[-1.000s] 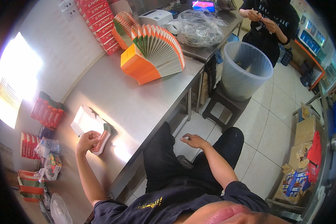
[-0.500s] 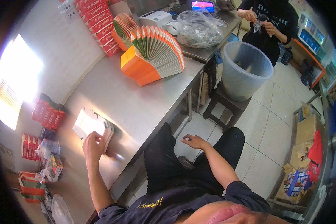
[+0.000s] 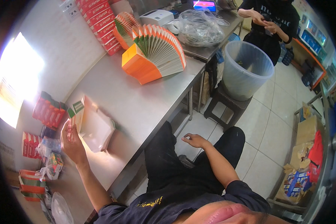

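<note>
Overhead, looking down on a brushed steel table [image 3: 138, 108], smooth and glaring white where light strikes its far left end.

Left hand [image 3: 72, 143]: raised off the table surface, fingers and thumb closed around a thin flat carton [image 3: 75, 115] — white card with green and red print, held upright by its lower edge. Just beside it, to the right, lies a low stack of flattened white cartons [image 3: 97, 128], slightly fanned, resting on the steel.

Right hand [image 3: 194, 140]: off the table, hovering over the lap with fingers loosely spread and curled, holding nothing. Dark trousers beneath it.

Further up the table: a big fan of folded cartons [image 3: 155, 54], orange faces with green and white edges, splayed like an open accordion. Behind it a second, smaller fan [image 3: 124, 26], and a leaning column of red boxes [image 3: 100, 20] against the pale wall.

Left margin: red packets [image 3: 48, 112] upright, crinkled clear bags.

Floor side: a translucent grey plastic bucket [image 3: 246, 71], round, set on a dark stool [image 3: 222, 104]. Glossy pale tiles. Another person in black stands at top right, hands [image 3: 263, 20] together at chest height.
</note>
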Action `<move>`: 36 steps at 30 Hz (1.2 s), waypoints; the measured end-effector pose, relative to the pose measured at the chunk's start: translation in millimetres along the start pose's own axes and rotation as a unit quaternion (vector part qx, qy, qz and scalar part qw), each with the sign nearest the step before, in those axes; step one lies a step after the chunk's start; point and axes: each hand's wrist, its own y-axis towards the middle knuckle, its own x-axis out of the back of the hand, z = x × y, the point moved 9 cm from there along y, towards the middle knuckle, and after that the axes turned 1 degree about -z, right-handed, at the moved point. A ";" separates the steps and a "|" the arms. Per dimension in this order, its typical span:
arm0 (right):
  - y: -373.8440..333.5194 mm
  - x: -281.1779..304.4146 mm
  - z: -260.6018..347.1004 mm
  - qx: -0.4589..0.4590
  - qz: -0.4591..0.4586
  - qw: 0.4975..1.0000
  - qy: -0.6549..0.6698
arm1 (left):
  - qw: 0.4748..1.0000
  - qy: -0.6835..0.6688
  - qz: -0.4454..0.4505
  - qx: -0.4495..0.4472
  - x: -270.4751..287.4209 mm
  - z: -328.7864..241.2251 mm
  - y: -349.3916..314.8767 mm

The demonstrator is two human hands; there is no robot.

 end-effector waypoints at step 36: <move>-116.8 144.1 38.8 0.392 0.001 0.631 0.670 | 0.764 -0.290 0.473 -0.330 -117.8 -253.7 -247.4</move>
